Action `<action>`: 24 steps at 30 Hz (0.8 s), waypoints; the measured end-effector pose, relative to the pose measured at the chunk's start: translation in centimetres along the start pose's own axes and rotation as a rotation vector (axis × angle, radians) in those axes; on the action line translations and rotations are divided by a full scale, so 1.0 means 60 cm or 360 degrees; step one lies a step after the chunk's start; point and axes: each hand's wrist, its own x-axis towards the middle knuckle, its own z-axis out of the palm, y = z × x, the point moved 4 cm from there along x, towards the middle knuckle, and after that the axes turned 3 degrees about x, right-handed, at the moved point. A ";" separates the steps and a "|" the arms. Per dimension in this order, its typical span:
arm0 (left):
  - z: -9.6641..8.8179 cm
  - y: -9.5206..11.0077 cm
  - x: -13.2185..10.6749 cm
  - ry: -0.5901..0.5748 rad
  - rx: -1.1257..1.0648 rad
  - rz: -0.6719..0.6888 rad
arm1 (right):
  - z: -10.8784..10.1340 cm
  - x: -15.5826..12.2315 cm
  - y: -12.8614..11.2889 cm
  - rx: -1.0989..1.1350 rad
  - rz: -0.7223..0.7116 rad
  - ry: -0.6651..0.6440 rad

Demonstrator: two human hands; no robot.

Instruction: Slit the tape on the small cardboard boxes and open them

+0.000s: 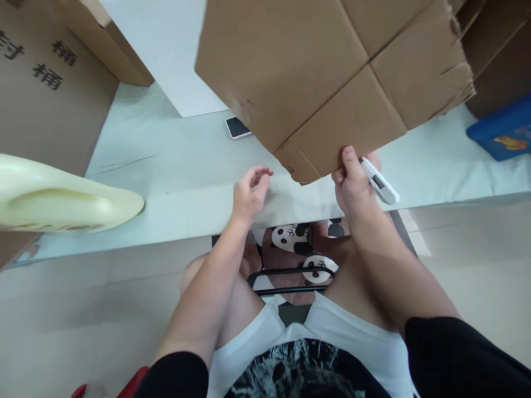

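My right hand [352, 185] pinches the near corner of a flattened brown cardboard box [332, 72] and holds it lifted over the pale table [174, 182]. A white utility knife [379, 182] is also clamped in that same hand, sticking out to the right. My left hand [249, 193] hovers just left of the box corner, above the table's near edge, with fingers loosely curled and apart and nothing in them.
A phone [237, 127] lies on the table, partly under the cardboard. A printed brown carton [50, 83] stands at the left, a cream plastic object [62, 199] juts in below it. More cartons [498, 55] and a blue item [504, 130] sit at the right.
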 end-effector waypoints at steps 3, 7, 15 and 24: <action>0.043 0.011 -0.024 -0.0151 0.0418 0.0180 | -0.021 0.011 0.006 -0.0035 0.0049 0.0110; 0.065 0.017 -0.039 -0.0278 0.0647 0.0257 | -0.060 0.029 0.019 -0.0024 0.0156 0.0233; 0.064 0.019 -0.036 -0.0324 0.0966 0.0329 | -0.139 0.052 -0.012 -0.0010 0.0267 0.0214; 0.059 0.007 -0.038 -0.0232 0.0785 0.0303 | -0.206 0.058 -0.021 0.0095 0.0189 0.0199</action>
